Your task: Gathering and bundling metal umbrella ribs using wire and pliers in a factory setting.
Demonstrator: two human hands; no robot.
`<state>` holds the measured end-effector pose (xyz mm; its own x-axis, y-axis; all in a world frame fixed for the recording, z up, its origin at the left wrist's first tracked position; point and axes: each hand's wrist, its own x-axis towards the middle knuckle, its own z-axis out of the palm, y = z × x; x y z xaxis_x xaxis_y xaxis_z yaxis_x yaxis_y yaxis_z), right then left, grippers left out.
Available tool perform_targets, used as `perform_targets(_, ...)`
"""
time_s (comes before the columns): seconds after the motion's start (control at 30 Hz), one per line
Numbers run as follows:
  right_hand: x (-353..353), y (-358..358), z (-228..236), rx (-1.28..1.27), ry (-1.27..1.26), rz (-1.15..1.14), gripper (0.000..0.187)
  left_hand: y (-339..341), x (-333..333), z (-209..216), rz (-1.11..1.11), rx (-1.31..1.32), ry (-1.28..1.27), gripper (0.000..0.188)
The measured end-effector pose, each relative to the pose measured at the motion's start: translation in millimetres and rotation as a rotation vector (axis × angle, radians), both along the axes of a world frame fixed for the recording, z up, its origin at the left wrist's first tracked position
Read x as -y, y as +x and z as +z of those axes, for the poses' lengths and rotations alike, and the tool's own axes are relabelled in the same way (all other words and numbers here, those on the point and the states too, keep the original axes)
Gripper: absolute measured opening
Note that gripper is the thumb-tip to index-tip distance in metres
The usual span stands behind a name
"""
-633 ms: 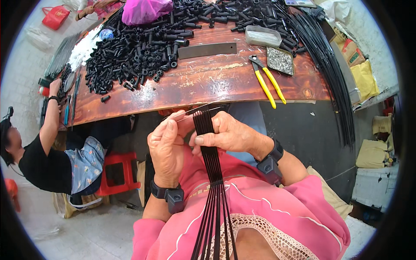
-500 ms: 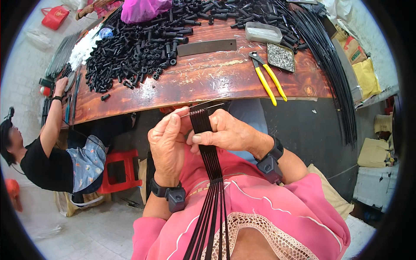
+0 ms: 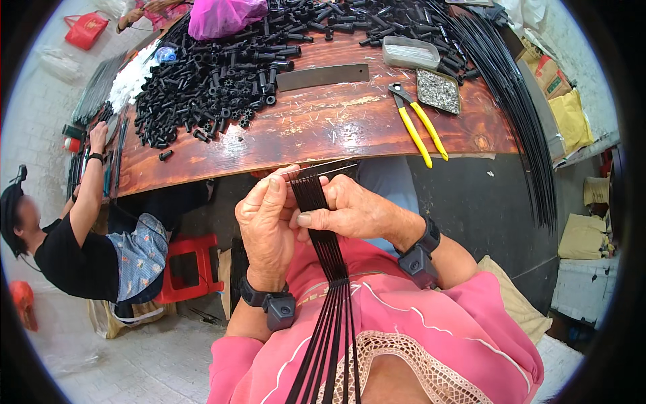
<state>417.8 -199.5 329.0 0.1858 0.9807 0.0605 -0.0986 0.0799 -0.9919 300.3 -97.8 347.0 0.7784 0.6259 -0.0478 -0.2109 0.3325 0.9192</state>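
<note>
A flat bundle of thin black rods (image 3: 328,250) runs from my hands down over my pink top, spreading apart toward the bottom of the view. My right hand (image 3: 350,207) is closed around the bundle near its upper end, the thumb lying across it. Across the top of the rods lies a thin metal wire (image 3: 328,167). My left hand (image 3: 264,209) pinches the left end of this wire between thumb and fingers, next to the bundle. Some of the left fingers are hidden behind the rods.
Beyond my hands, the wooden table (image 3: 316,135) bears a heap of black tubular parts (image 3: 208,81), a flat metal bar (image 3: 323,77), yellow-handled pliers (image 3: 418,128) and a tin of small metal pieces (image 3: 438,91). Long black rods (image 3: 515,128) overhang at right. A co-worker (image 3: 81,249) sits at left.
At the bundle's top the rods have fanned slightly wider, and the wire now lies straighter across them. My left hand has shifted a little to the right.
</note>
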Motion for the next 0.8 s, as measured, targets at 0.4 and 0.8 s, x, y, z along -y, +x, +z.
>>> perform_targets(0.4, 1, 0, 9, -0.128, -0.136, 0.059, 0.019, -8, -2, -3, 0.040, -0.033, -0.147, 0.019)
perform_targets(0.8, -2, 0, 5, -0.173, -0.102, 0.022, 0.018, -7, 0, -1, 0.119, 0.005, -0.272, 0.015)
